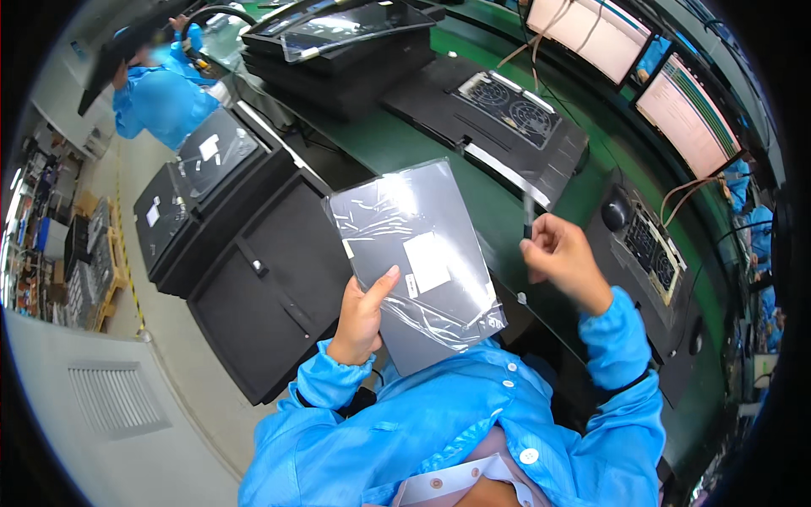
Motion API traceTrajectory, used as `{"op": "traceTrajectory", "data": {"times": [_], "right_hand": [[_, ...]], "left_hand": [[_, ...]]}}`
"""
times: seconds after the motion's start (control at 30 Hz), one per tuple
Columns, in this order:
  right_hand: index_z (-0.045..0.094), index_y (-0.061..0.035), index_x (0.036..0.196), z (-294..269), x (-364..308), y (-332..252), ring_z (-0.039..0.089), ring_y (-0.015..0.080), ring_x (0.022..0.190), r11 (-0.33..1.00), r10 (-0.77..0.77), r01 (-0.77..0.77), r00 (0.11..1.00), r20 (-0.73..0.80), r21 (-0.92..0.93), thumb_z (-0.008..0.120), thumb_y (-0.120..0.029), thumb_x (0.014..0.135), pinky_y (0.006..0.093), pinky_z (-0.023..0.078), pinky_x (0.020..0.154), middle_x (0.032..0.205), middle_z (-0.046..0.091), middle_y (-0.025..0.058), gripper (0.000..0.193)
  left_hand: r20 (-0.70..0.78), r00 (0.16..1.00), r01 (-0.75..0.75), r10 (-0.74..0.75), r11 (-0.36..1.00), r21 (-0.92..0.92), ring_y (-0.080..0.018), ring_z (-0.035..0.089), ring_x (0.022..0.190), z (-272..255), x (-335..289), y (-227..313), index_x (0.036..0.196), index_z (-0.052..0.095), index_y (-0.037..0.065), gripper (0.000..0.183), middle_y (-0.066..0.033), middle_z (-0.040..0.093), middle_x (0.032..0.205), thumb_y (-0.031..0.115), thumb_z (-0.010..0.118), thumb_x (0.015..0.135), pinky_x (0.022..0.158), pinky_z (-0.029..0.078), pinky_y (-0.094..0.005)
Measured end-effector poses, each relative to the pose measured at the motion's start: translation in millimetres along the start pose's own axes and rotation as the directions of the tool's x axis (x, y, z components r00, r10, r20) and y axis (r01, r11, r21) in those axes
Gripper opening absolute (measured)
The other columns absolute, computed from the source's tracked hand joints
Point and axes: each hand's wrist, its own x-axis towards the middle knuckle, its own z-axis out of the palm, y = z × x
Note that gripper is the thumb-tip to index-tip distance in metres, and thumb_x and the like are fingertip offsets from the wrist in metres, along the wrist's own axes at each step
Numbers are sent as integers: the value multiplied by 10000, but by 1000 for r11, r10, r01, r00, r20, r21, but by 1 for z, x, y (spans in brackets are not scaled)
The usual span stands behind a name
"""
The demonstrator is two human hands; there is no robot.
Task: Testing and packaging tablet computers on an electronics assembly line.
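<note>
One film-wrapped panel (463,253) held before the chest

Its long axis runs away from the body, the far end leaning left; a white label (428,260) faces the wearer. The left hand (359,319) clasps the near-left edge, thumb on top, fingers hidden behind. The right hand (564,260) pinches a slim strip (529,209), apart from the panel; its kind is unclear. A black tray (241,325) lies left; beyond, a green bench (363,142) carries a black fixture (498,149). The panel blocks part of the bench.

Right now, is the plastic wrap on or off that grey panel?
On: clear, wrinkled plastic glints across the grey panel held in the left hand.
</note>
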Motion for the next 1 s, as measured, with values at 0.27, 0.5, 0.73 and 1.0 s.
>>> {"op": "traceTrajectory", "data": {"times": [0.27,0.5,0.73,1.0], "right_hand": [[685,-18,1011,95,-44,21,685,242,664,849,-528,512,836,-149,-132,721,-103,829,342,540,613,804,707,131,204],[669,3,1022,96,-40,27,651,142,649,809,-587,576,799,-125,-118,702,-50,864,299,509,586,785,707,87,170],[663,-36,1011,65,-46,23,617,147,655,925,-379,338,810,-447,-174,651,-164,958,324,485,578,770,673,83,139],[665,-7,955,-18,-32,39,655,385,653,575,-345,-100,871,-351,-812,746,-311,870,449,483,569,680,650,186,326]], "left_hand": [[191,981,34,-41,999,40,-141,648,1033,35,2,-18,1276,595,-7,293,-87,675,1185,115,625,1012,904,519,-301],[198,980,-12,-4,997,82,-162,663,1041,39,-1,-23,1275,588,-8,294,-100,682,1176,104,621,1005,907,534,-323],[125,991,29,-47,990,137,-178,659,1060,24,-5,-13,1292,569,-20,323,-108,673,1198,118,622,1005,914,532,-323],[-257,966,-27,8,997,-68,-288,685,1027,-103,31,65,1276,563,-37,328,-168,677,1190,113,612,989,942,559,-408]]}}
